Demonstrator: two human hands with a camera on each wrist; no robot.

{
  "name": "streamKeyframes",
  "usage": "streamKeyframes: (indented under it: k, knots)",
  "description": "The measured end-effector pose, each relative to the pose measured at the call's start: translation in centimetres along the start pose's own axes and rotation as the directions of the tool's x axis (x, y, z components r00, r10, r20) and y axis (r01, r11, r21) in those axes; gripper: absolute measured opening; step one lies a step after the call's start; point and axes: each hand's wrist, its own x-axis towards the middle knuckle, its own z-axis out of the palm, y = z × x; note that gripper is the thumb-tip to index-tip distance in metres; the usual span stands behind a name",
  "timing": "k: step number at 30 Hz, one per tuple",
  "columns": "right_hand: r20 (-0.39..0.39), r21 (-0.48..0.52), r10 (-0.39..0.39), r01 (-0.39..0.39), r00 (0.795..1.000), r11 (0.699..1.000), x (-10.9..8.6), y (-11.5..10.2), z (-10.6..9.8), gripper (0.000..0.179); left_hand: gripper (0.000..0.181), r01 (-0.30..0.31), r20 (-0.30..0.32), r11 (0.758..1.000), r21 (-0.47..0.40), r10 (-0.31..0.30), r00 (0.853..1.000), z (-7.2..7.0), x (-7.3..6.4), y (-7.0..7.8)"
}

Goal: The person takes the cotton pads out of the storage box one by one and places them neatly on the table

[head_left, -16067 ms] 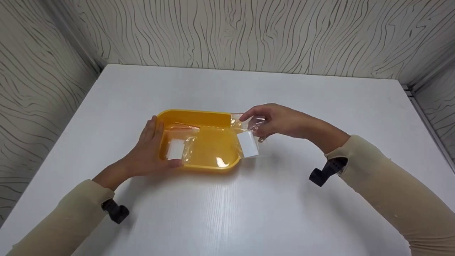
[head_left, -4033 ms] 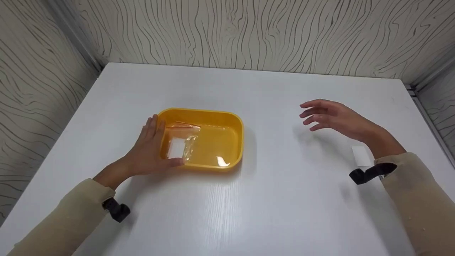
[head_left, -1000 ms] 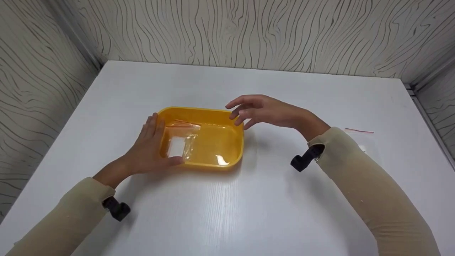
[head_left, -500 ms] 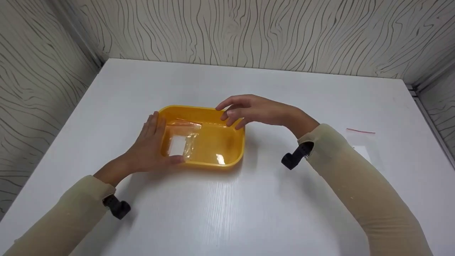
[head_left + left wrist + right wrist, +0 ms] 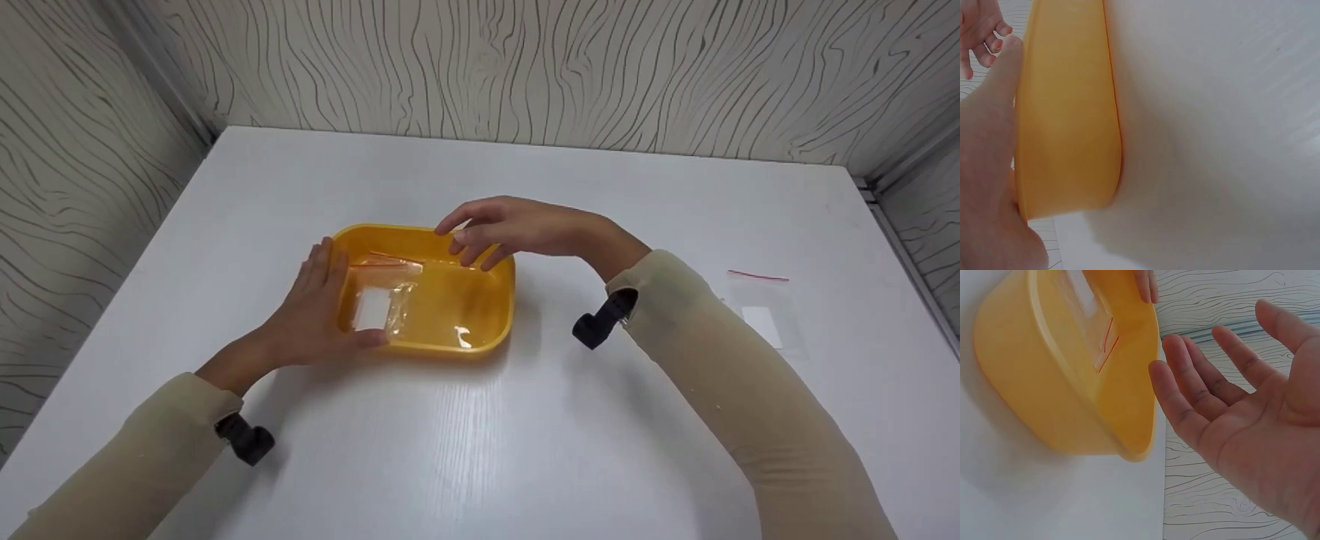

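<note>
A yellow plastic tray (image 5: 466, 352) stands on the white table. Along its left end rests my left hand (image 5: 306, 319), fingers straight by the far left corner and thumb on the near rim. Inside the tray, at the left, lie clear zip bags (image 5: 401, 307) with red closure lines and a white label (image 5: 372, 309); part of them is behind my left hand. My right hand (image 5: 517, 225) hovers over the tray's far right corner with nothing in it. In the right wrist view its fingers (image 5: 1188, 377) are spread and loosely bent beside the rim.
One clear zip bag (image 5: 780, 300) with a red closure line and a white label lies flat at the table's right, partly behind the right sleeve (image 5: 720, 390). A patterned wall (image 5: 525, 67) stands along the table's far edge.
Long before, my right hand held a zip bag at the tray's right end; that bag now lies at the right. Lately the empty right hand moved left over the tray. My left hand stays put.
</note>
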Motion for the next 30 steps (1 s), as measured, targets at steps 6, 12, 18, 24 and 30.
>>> streamKeyframes:
  k: [6,12,18,24,30]
  knots:
    - [0.015,-0.002,0.014,-0.014,1.000,1.000,0.8,-0.3,0.1,0.042,0.138,0.002,0.000,1.000,0.006,-0.002,1.000,0.1,-0.1,0.0]
    - [0.024,-0.024,0.014,-0.014,1.000,1.000,1.7,-0.8,0.3,0.042,0.136,-0.006,-0.003,1.000,0.000,0.006,1.000,-0.1,-0.2,0.3]
    - [0.039,-0.024,0.057,-0.056,0.998,0.998,2.4,-1.6,0.5,0.042,0.134,-0.027,0.001,1.000,0.001,0.027,1.000,-0.3,-0.2,0.4]
    - [0.047,-0.030,0.112,-0.110,0.993,0.993,3.0,-2.0,0.7,0.043,0.134,-0.030,-0.002,1.000,0.004,0.030,1.000,-0.2,-0.3,0.3]
    - [0.031,-0.023,0.170,-0.169,0.985,0.985,3.8,-2.2,0.9,0.047,0.135,-0.029,-0.009,1.000,0.005,0.029,1.000,0.0,-0.2,0.2]
